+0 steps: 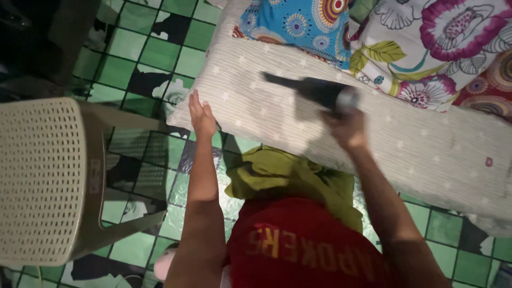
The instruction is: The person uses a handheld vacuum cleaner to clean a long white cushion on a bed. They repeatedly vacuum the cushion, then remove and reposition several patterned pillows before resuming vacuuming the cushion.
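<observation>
Left hand (201,116) lies flat, fingers together, pinning the striped sheet's (426,144) near-left edge. Right hand (349,128) grips a dark brush (320,92) mid-sheet. Best keep the sheet taut and stroke evenly.

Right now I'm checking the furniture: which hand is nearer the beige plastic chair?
Left. The left hand rests on the striped mattress edge, close beside the chair; the right hand is farther away, over the mattress, holding a dark object.

Pale star-dotted striped mattress (416,144), green checked floor (160,53), beige chair (40,176).
</observation>
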